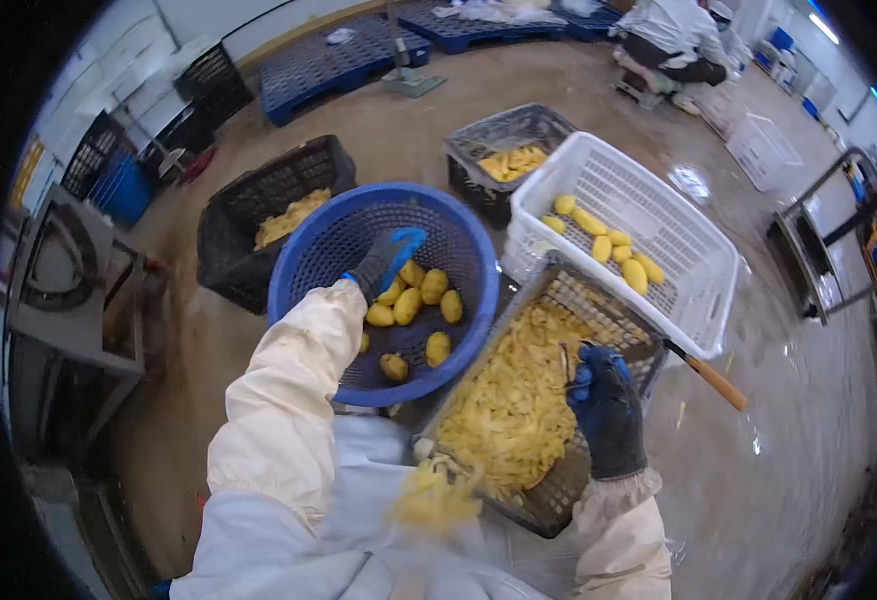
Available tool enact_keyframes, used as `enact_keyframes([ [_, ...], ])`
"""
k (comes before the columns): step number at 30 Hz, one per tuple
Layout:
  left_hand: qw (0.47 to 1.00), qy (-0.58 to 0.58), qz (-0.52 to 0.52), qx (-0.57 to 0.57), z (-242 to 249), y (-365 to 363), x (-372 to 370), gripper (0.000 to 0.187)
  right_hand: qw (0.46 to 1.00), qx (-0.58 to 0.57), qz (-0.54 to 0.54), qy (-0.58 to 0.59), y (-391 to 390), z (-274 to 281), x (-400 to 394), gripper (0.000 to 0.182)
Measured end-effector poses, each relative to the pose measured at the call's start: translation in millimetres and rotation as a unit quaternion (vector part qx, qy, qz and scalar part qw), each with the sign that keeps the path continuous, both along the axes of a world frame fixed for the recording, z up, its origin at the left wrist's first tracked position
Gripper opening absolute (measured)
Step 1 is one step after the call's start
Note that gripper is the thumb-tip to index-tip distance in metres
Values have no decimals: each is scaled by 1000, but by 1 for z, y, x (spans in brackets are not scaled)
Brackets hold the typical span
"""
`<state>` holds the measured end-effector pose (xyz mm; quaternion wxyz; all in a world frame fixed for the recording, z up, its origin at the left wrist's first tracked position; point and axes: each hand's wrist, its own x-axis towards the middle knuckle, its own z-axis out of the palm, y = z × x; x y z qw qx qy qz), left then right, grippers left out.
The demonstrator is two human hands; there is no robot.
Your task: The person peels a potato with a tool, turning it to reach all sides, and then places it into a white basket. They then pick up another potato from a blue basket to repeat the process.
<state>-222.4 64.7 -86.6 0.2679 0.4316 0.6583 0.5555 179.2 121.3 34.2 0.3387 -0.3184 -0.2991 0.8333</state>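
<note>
My left hand (388, 262), in a dark glove with blue on it, reaches into a round blue basket (478, 250). It is just above several yellow potatoes (408, 303); its fingers are stretched and I see nothing in them. A dark crate (548, 500) full of yellow peelings (513, 400) stands in front of me. Over its right side my right hand (606, 405), gloved too, is closed round a small tool (568, 362), mostly hidden by the fingers. A knife with a wooden handle (718, 382) lies across the crate's right corner.
A white basket (703, 240) holds several peeled potatoes (608, 245). Two black crates (233, 230) with yellow pieces stand beyond the blue basket. Blue pallets (333, 65) lie at the back, a metal stand (88, 300) at left, a cart (808, 260) at right. A person (673, 35) sits far off.
</note>
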Motion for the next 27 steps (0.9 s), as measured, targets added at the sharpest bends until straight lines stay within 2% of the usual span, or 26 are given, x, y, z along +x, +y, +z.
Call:
enact_keyframes([
  [1,993,39,-19,-109,7,-25,-9,31,998,45,23,-28,2,-13,-1,16],
  [2,973,74,-42,-216,5,-45,-18,34,998,44,31,-31,-1,-13,-7,16],
  [3,973,68,-36,-217,-15,-58,-31,34,999,5,18,-37,-3,-9,-12,16],
  [4,928,187,-69,-315,-46,-67,-44,37,998,-35,2,-44,-5,-8,-16,17],
  [5,858,300,-102,-405,-68,-74,-51,41,998,-45,1,-38,-5,-13,-19,18],
  [8,838,331,-147,-408,-108,-85,-38,47,995,-43,35,-85,1,-27,-23,20],
  [9,842,326,-153,-402,-133,-85,-36,47,994,-40,29,-94,2,-30,-24,20],
  [11,846,391,-119,-341,-191,-80,-38,55,985,9,69,-155,0,-32,-26,20],
  [12,831,361,-136,-401,-185,-70,-33,59,985,19,52,-165,-1,-30,-28,20],
  [13,865,300,-93,-392,-206,-58,-33,57,983,5,63,-171,-4,-26,-30,20],
  [15,862,352,0,-363,-221,-36,-24,44,982,-17,66,-176,-4,-30,-33,19],
  [16,868,344,65,-352,-250,-25,-24,38,982,-30,61,-176,-4,-33,-32,19],
  [17,870,332,129,-341,-281,-14,-24,33,974,41,81,-209,-5,-29,-33,20],
  [18,843,358,149,-372,-270,-10,-13,33,974,-1,88,-208,-5,-33,-32,30],
  [19,814,382,167,-404,-254,-5,0,34,973,41,90,-209,-7,-32,-34,29],
  [20,834,337,138,-416,-236,-5,3,37,969,81,97,-211,-8,-29,-37,28],
  [21,832,331,122,-427,-240,-7,6,36,969,89,87,-213,-6,-28,-40,28],
  [23,837,340,75,-423,-252,-10,10,34,962,-25,116,-244,-4,-25,-43,25],
  [26,852,341,-14,-397,-260,-14,3,33,960,-44,107,-257,-3,-7,-47,24],
  [27,861,333,-51,-381,-249,-15,-2,34,967,43,129,-217,0,-29,-31,23],
])
